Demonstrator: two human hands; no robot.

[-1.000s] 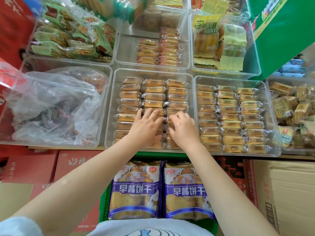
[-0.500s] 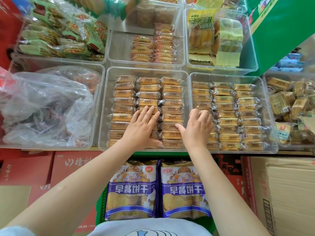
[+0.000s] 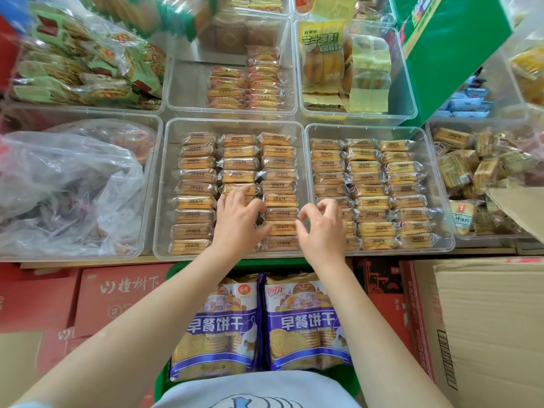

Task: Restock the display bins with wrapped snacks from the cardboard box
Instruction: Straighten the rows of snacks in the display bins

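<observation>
Head view: left hand (image 3: 238, 223) flat on wrapped snacks (image 3: 278, 198) in centre display bin (image 3: 164, 184), fingers spread, gripping nothing. Right hand (image 3: 322, 228) over divide to right bin (image 3: 424, 184), fingers curled, thumb and index nearly pinched, apparently empty. Cardboard box (image 3: 485, 334) lower right. Snacks: light, slick film, brittle biscuit inside; judge best grip across long edges, gentle squeeze

Left hand (image 3: 238, 222) hides packets (middle column); top bins (image 3: 259, 7) cropped.
</observation>
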